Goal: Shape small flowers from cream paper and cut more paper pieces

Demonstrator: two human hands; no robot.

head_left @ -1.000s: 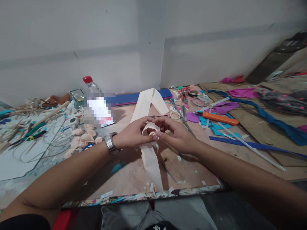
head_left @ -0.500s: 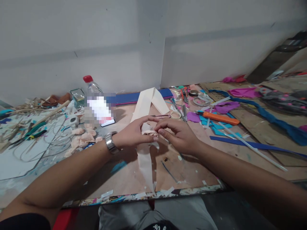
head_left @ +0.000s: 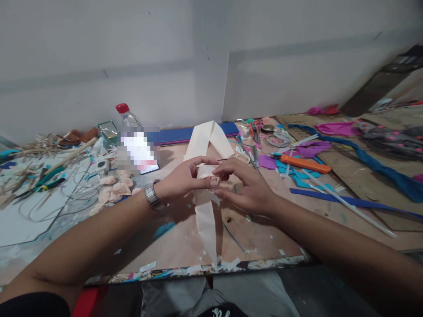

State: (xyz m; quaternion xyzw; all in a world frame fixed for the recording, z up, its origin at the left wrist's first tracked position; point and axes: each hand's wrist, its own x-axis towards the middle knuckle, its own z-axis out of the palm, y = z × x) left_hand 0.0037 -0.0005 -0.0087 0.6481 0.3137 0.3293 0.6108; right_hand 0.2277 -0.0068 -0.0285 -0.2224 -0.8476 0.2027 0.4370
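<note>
A long cream strip of paper, crepe-like in look, runs up the middle of the table. Its far part (head_left: pixel 197 143) stands folded in a peak, and its near tail (head_left: pixel 205 213) hangs toward the table's front edge. My left hand (head_left: pixel 180 178), with a metal watch on the wrist, grips the strip between thumb and fingers where it is bunched up. From the right, my right hand (head_left: pixel 246 185) holds the gathered edge with curled fingertips, its thumb just below. The fingers partly hide the gathered part.
A phone with a lit screen (head_left: pixel 140 152) leans before a red-capped bottle (head_left: pixel 122 108). Pliers (head_left: pixel 49 180) and peach paper pieces (head_left: pixel 112 193) lie left. Rightward are an orange utility knife (head_left: pixel 306 164), a tape roll (head_left: pixel 243 158), a blue strip (head_left: pixel 330 198) and cardboard (head_left: pixel 390 211).
My right thumb has moved down, away from its fingers. The gathered paper and its near tail have shifted slightly right. My left hand keeps its grip.
</note>
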